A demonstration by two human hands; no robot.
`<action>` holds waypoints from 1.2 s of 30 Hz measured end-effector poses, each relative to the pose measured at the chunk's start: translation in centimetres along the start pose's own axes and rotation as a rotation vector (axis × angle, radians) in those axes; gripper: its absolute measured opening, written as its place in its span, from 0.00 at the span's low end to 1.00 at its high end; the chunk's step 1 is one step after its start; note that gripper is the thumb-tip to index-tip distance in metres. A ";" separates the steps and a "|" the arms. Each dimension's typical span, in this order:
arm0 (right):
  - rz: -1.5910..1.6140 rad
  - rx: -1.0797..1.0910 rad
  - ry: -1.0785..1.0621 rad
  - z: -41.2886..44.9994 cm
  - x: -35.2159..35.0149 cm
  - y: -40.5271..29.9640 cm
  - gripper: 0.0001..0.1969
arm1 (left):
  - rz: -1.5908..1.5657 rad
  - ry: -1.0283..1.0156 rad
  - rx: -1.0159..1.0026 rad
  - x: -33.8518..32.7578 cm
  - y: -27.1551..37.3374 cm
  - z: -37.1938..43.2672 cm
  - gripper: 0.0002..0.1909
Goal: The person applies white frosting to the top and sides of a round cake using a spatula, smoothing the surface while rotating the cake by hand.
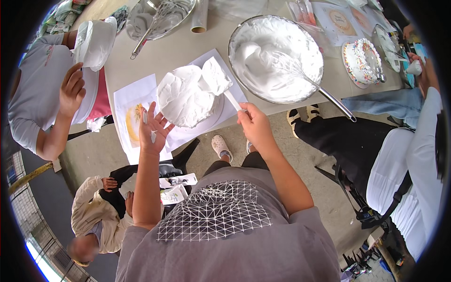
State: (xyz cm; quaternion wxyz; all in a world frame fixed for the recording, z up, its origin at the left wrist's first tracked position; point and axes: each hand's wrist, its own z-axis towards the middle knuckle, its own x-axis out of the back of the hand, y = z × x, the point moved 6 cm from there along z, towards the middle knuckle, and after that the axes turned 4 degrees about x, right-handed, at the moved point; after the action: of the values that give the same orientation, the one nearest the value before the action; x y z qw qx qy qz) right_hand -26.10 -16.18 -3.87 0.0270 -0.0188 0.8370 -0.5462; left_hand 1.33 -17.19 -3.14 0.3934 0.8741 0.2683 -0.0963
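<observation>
My right hand [256, 123] grips the white handle of a spatula [232, 99]. The spatula's blade is coated in white cream [215, 75] and lies over the right side of a round cake [185, 95]. Rough white frosting covers the cake, which sits on a round board [215, 112] over white paper [225, 67]. Beside the cake's near left edge, my left hand [154, 128] is turned palm up with its fingers apart. Dabs of cream stick to its thumb and palm, and it holds nothing.
A large metal bowl [230, 53] of cream holds a whisk [327, 92] jutting past the table edge. Another bowl with a whisk [151, 28] stands beyond the cake, near a roll of film [199, 17]. A sprinkled cake [361, 63] stands right; people work on both sides. A printed cake picture [132, 123] lies left.
</observation>
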 end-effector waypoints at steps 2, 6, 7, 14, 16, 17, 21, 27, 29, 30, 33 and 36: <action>-0.513 0.546 0.292 -1.2 0.9 -4.0 0.11 | -0.009 -0.008 0.002 0.3 -0.1 0.2 0.38; -0.717 0.609 0.300 -1.9 1.1 -5.9 0.11 | 0.012 0.006 0.006 -0.1 -0.2 0.2 0.39; -0.763 0.565 0.291 -1.8 1.1 -5.5 0.11 | 0.014 0.004 0.007 -0.2 -0.2 0.3 0.39; -0.710 0.418 0.195 -1.4 -0.7 -2.0 0.11 | -0.001 0.044 -0.030 -0.4 0.1 0.3 0.38; -0.707 0.400 0.169 -1.8 -1.3 -1.7 0.11 | -0.021 0.056 -0.028 0.5 0.7 0.3 0.38; -0.705 0.383 0.150 -1.9 -1.4 -1.6 0.11 | -0.020 0.025 -0.022 1.0 1.2 0.5 0.38; -0.706 0.422 0.182 -2.3 0.0 -2.7 0.10 | -0.016 -0.044 0.016 2.1 2.5 0.9 0.38; -0.875 0.600 -0.025 -3.7 0.6 -9.1 0.08 | 0.089 -0.045 0.017 2.2 3.0 2.2 0.38; -0.947 0.618 -0.066 -3.7 0.1 -9.7 0.07 | 0.133 -0.035 0.005 2.5 3.0 2.5 0.39; -1.015 0.637 -0.111 -3.5 -0.4 -9.8 0.07 | 0.122 -0.044 0.019 2.5 2.9 2.7 0.37; -1.072 0.594 -0.090 -1.8 -0.4 -10.1 0.06 | 0.127 -0.048 0.032 2.3 2.7 2.8 0.35; -1.070 0.738 0.050 -0.5 0.0 -10.9 0.01 | 0.143 -0.051 0.032 2.3 2.7 2.7 0.36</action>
State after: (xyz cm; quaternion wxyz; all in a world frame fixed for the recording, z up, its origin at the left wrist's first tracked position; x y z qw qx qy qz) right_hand -26.16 -20.12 6.34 -0.2638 -0.4098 0.4698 -0.7361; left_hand 4.83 -19.81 -4.13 0.3918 0.8945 0.1936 -0.0947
